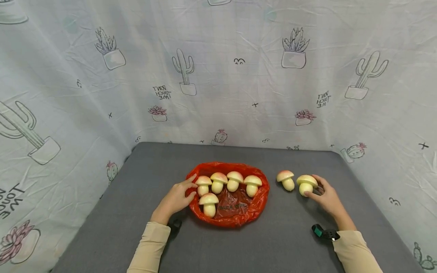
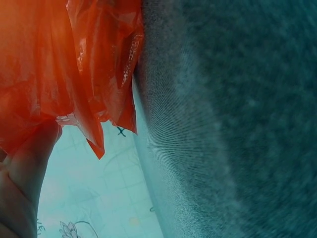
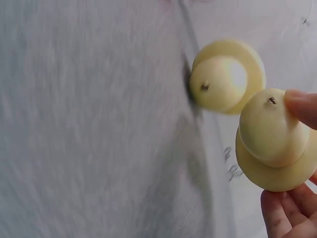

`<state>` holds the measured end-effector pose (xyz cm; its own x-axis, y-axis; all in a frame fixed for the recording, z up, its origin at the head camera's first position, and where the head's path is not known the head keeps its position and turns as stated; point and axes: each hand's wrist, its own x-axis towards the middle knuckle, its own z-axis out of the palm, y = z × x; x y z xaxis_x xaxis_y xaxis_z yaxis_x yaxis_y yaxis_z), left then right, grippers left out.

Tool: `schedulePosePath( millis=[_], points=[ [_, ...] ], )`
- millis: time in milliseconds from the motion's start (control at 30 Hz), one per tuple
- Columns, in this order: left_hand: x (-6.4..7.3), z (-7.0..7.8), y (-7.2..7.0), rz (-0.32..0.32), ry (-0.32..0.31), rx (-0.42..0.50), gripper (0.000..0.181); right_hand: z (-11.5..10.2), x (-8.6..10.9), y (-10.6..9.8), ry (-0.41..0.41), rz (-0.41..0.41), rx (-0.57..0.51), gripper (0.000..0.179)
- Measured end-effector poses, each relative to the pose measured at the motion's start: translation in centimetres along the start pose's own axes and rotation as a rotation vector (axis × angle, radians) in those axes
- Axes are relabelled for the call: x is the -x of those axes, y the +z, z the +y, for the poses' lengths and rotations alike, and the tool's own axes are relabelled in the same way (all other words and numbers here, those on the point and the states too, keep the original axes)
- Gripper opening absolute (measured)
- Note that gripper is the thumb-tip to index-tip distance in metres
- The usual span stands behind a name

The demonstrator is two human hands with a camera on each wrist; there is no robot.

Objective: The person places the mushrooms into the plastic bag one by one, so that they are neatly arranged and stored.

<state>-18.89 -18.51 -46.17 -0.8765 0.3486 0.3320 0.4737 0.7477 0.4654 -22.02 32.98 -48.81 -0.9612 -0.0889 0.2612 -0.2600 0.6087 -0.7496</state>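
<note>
A red plastic bag (image 1: 239,223) sits on the table with its mouth spread wide and several toy mushrooms (image 1: 209,204) inside, cream-stemmed with pinkish caps. At its left rim, my left hand (image 1: 175,197) holds the plastic between thumb and fingers; the left wrist view shows the orange-red folds (image 2: 99,64) covering the fingertips. My right hand (image 1: 327,197) pinches another mushroom (image 1: 306,185), thumb on the stem and fingers at the cap, seen from below in the right wrist view (image 3: 275,134). Just left of it, one more mushroom (image 1: 286,180) lies tilted on the table.
The grey table (image 1: 164,163) extends around the bag on all sides. A pale curtain (image 1: 222,76) printed with cacti hangs behind and at both sides. Black straps, one with a green part (image 1: 318,230), are at the wrists.
</note>
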Motion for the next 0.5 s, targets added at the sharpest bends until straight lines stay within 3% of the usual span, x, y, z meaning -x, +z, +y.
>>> schedulePosePath(
  millis=[267,500],
  points=[
    [0.0,0.3,-0.2,-0.005,-0.007,0.002,0.023,-2.8,0.9,1.1,-0.136,0.003,-0.083,0.073],
    [0.0,0.4,-0.2,-0.008,-0.014,0.009,0.022,-4.7,1.1,2.7,-0.183,-0.039,-0.092,0.074]
  ],
)
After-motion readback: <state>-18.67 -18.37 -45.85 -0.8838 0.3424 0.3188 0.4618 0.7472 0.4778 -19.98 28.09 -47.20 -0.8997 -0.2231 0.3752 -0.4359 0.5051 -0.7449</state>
